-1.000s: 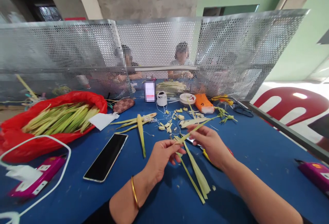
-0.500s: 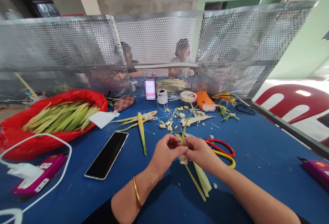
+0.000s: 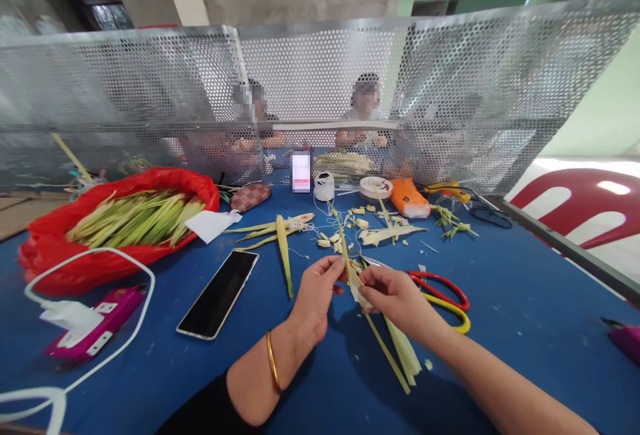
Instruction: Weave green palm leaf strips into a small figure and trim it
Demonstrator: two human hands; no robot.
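Over the blue table, both my hands pinch one pale green palm-leaf strip. My left hand, with a gold bangle on its wrist, grips the strip from the left. My right hand pinches its folded lower part from the right. The strip's free end points up and away from me. More loose strips lie under my right hand, and red and yellow scissors lie just right of it.
A red bag of green leaves sits far left, a dark phone left of my hands, a pink power strip with a white cable at the left. Leaf scraps, thread spool, tape roll, orange tool line the perforated metal screen; two people sit behind it.
My hands came together on the strip; its free end swung from pointing right to pointing up. The scissors under my right hand came into sight. The view shifted slightly.
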